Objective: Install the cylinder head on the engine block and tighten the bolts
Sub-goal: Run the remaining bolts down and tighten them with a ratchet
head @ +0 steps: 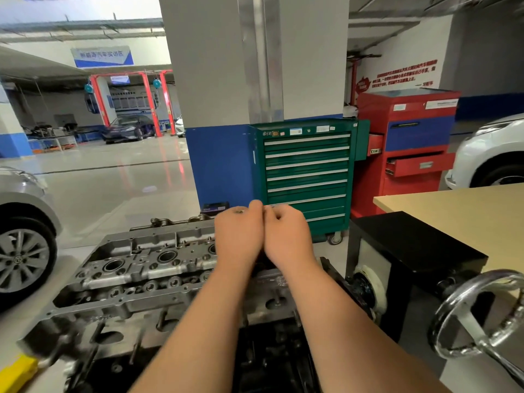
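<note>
A broad pillar (pixel 215 80), grey above and blue below, stands at the far centre of your view. A silver car (pixel 22 236) sits at the left edge and a white car (pixel 487 154) at the right edge. Against the pillar's right side is a green tool cabinet (pixel 307 177) with its drawers closed. A red cabinet (pixel 411 143) just to its right has two drawers pulled out. A pale wooden counter (pixel 459 217) runs in from the right, with a black stand (pixel 411 245) in front of it.

The cylinder head (pixel 136 268) lies near you, left of centre, on top of the dark engine block (pixel 269 358). Its round bores and bolt holes face up. A chrome handwheel (pixel 479 313) sticks out at the near right, and a yellow object (pixel 17 370) lies at the near left corner.

Your left hand (pixel 239 236) and right hand (pixel 286 236) are raised side by side over the right end of the head, touching each other. The fingers of both hands are curled away from you. You cannot tell from here whether they pinch anything, since the backs of your hands hide it.
</note>
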Demonstrator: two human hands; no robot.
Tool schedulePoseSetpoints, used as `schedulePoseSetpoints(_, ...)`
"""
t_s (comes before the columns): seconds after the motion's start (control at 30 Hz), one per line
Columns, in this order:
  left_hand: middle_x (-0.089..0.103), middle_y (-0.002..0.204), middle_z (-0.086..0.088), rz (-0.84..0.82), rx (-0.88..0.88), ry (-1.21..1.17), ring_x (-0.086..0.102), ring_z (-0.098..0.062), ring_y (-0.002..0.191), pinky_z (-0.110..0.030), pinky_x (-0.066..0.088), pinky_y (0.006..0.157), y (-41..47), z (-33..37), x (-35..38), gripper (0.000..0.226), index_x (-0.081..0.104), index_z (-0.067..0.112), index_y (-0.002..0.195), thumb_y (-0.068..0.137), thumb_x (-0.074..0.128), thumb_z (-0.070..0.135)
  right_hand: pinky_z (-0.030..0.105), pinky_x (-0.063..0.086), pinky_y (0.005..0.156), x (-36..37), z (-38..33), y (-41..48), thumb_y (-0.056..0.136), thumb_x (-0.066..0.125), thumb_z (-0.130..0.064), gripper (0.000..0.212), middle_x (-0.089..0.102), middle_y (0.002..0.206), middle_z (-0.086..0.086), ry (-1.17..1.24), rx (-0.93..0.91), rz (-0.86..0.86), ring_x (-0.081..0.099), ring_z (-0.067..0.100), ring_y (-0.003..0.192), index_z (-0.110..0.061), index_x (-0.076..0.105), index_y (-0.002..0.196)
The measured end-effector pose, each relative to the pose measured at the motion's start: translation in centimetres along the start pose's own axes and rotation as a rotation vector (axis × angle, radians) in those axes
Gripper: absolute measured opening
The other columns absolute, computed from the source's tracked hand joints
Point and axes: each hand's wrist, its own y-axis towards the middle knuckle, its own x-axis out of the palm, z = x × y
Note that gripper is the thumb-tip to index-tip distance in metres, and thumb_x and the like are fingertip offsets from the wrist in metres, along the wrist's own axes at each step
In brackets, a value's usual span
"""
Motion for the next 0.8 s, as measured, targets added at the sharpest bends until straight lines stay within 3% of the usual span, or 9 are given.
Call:
schedulePoseSetpoints(0.1, 0.03, 0.043, 0.002, -0.546, -0.259, -0.249, 0.021, -0.015, 0.041, -0.028, 0.022, 0.047, 2.3, 0.6, -2.3, 0.035, 0.038, 0.022, 0.049, 0.084, 0.046, 0.019, 0.037, 0.046, 0.069, 0.6, -0.5, 0.8, 0.093, 0.038, -0.024, 0.022, 0.06, 0.087, 0.005, -0.16, 0.014, -0.077, 0.055, 0.027, 0.081, -0.023, 0.047, 0.072)
schedulePoseSetpoints(0.17, 0.022, 0.039, 0.007, -0.719, -0.353, -0.419, 0.01, -0.013, 0.041, -0.025, 0.016, 0.045, 2.8, 0.6, -3.1, 0.042, 0.032, 0.025, 0.043, 0.084, 0.038, 0.018, 0.035, 0.046, 0.069, 0.6, -0.2, 1.0, 0.093, 0.04, -0.019, 0.024, 0.06, 0.085, 0.006, -0.117, 0.045, -0.098, 0.055, 0.028, 0.081, -0.021, 0.049, 0.071)
schedulePoseSetpoints(0.23, 0.027, 0.04, 0.006, -0.557, -0.293, -0.337, 0.017, -0.016, 0.042, -0.027, 0.02, 0.047, 2.1, -0.1, -2.2, 0.043, 0.035, 0.023, 0.041, 0.083, 0.043, 0.02, 0.032, 0.041, 0.06, 0.4, 0.1, 1.3, 0.095, 0.042, -0.021, 0.029, 0.059, 0.075, 0.006, -0.081, 0.067, -0.092, 0.053, 0.028, 0.073, -0.018, 0.051, 0.068)
schedulePoseSetpoints(0.3, 0.044, 0.048, 0.006, -0.102, -0.157, -0.185, 0.038, -0.019, 0.047, -0.028, 0.031, 0.051, -0.1, -0.2, -0.7, 0.031, 0.044, 0.021, 0.052, 0.081, 0.055, 0.024, 0.031, 0.035, 0.058, 0.4, 0.2, 1.5, 0.093, 0.044, -0.02, 0.032, 0.053, 0.066, 0.004, -0.033, 0.092, -0.101, 0.046, 0.026, 0.067, -0.017, 0.047, 0.061)
schedulePoseSetpoints(0.37, 0.052, 0.054, 0.01, 0.177, -0.029, -0.215, 0.047, -0.007, 0.049, -0.023, 0.037, 0.053, -1.5, 0.1, 0.7, 0.022, 0.049, 0.02, 0.064, 0.079, 0.063, 0.028, 0.034, 0.034, 0.06, 0.4, 0.0, 1.6, 0.09, 0.048, -0.017, 0.034, 0.049, 0.062, 0.005, 0.072, 0.134, -0.107, 0.043, 0.025, 0.064, -0.015, 0.043, 0.056)
schedulePoseSetpoints(0.47, 0.036, 0.043, 0.005, 0.086, -0.036, -0.119, 0.03, -0.017, 0.045, -0.029, 0.028, 0.05, 0.0, 0.2, 0.4, 0.039, 0.036, 0.017, 0.048, 0.079, 0.058, 0.021, 0.03, 0.027, 0.051, 0.4, 0.1, 1.4, 0.09, 0.047, -0.018, 0.04, 0.043, 0.054, 0.0, 0.047, 0.083, -0.042, 0.036, 0.021, 0.055, -0.015, 0.038, 0.052)
schedulePoseSetpoints(0.63, 0.021, 0.04, 0.008, -0.667, -0.298, -0.424, 0.008, -0.013, 0.043, -0.021, 0.016, 0.044, 2.3, 0.3, -2.9, 0.05, 0.032, 0.024, 0.038, 0.087, 0.038, 0.016, 0.03, 0.029, 0.049, 0.4, 0.5, 1.2, 0.091, 0.045, -0.021, 0.033, 0.043, 0.055, 0.0, 0.037, 0.081, -0.008, 0.035, 0.018, 0.053, -0.007, 0.051, 0.061)
schedulePoseSetpoints(0.7, 0.026, 0.041, 0.008, -0.583, -0.297, -0.35, 0.015, -0.013, 0.042, -0.024, 0.02, 0.044, 2.1, 0.3, -2.5, 0.048, 0.036, 0.024, 0.04, 0.088, 0.041, 0.019, 0.031, 0.029, 0.049, 0.3, 0.5, 1.2, 0.09, 0.045, -0.02, 0.034, 0.043, 0.054, 0.0, 0.04, 0.08, -0.008, 0.035, 0.018, 0.053, -0.01, 0.047, 0.058)
schedulePoseSetpoints(0.8, 0.049, 0.058, 0.006, 0.024, -0.074, -0.109, 0.042, -0.015, 0.053, -0.029, 0.033, 0.052, -1.1, 0.2, -0.2, 0.022, 0.046, 0.024, 0.063, 0.083, 0.055, 0.025, 0.031, 0.03, 0.054, 0.2, 0.4, 1.2, 0.089, 0.048, -0.015, 0.038, 0.039, 0.052, 0.0, 0.131, 0.076, -0.037, 0.034, 0.019, 0.054, -0.017, 0.038, 0.052)
